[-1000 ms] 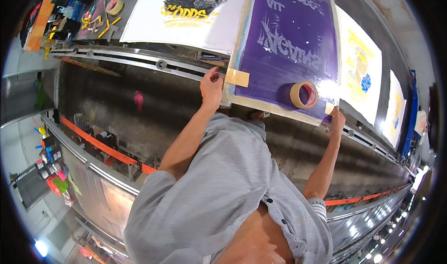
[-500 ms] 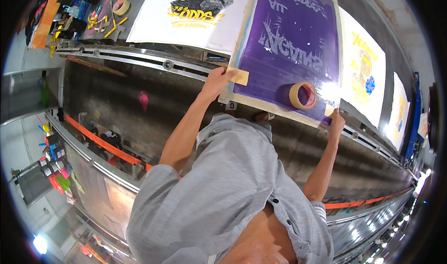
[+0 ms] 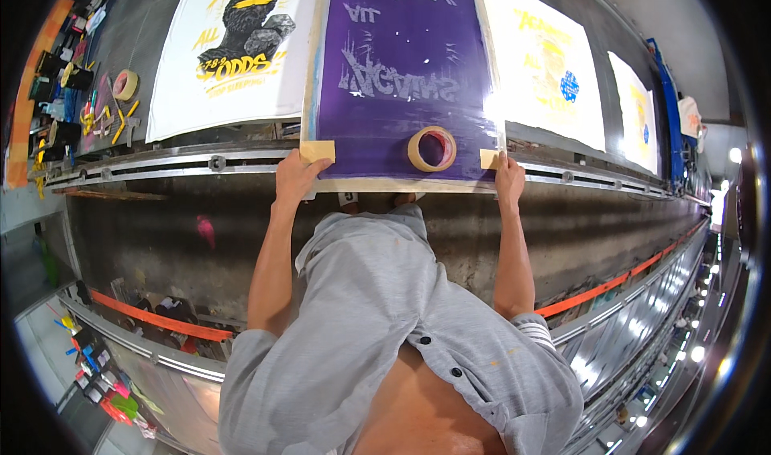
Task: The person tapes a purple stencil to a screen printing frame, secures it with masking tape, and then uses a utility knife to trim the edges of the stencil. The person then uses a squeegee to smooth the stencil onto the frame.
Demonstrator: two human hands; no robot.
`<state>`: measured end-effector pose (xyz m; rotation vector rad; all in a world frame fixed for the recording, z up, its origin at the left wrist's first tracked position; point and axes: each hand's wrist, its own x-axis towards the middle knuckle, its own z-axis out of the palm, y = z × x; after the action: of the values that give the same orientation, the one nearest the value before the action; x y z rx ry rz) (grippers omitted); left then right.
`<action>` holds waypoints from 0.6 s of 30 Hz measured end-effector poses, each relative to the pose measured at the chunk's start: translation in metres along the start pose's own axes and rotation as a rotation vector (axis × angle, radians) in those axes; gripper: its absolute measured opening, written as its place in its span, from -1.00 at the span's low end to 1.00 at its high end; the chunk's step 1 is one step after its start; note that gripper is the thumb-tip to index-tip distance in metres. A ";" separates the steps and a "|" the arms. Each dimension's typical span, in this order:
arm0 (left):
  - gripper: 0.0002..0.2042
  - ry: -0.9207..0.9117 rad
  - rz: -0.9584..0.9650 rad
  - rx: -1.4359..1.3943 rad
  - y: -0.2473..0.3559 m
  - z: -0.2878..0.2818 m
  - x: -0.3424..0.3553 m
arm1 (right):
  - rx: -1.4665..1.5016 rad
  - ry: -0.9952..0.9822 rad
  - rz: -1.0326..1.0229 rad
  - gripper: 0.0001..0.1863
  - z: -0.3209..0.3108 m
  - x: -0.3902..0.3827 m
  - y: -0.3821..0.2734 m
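Note:
A purple printing screen (image 3: 401,53) with reversed lettering lies on the long table between printed sheets. Two pale tape strips mark its near corners, one on the left (image 3: 317,152), one on the right (image 3: 490,159). My left hand (image 3: 299,174) grips the left corner at that strip, thumb over the edge. My right hand (image 3: 507,178) has its fingers closed on the right corner beside the other strip. A tape roll (image 3: 414,154) lies on the screen's near part, closer to my right hand.
Printed white sheets (image 3: 542,61) flank the screen. Tools and another tape roll (image 3: 126,84) lie at the left. A metal rail (image 3: 169,168) runs along the near edge. Behind me runs another table with orange edging (image 3: 161,318). My feet show below the screen.
My view has swung, so the table now runs straighter across the picture. My left hand has moved from beside the left tape strip onto it and the corner. My right hand stays at the right corner.

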<state>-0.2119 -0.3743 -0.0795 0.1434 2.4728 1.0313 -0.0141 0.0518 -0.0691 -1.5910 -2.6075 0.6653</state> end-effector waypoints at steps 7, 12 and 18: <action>-0.68 0.045 0.016 -0.015 -0.002 -0.015 -0.002 | 0.223 -0.004 -0.928 -0.51 -0.008 -0.083 -0.062; -0.73 0.096 0.078 0.085 -0.010 -0.015 0.000 | 0.125 0.012 -0.998 -0.65 0.013 -0.101 -0.087; -0.83 0.419 0.388 0.302 -0.006 -0.020 -0.001 | 0.360 0.039 -0.994 -0.81 0.029 -0.094 -0.097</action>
<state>-0.2190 -0.3919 -0.0712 0.5748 3.0589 0.8938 -0.0579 -0.0761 -0.0415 -0.1291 -2.5708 0.8722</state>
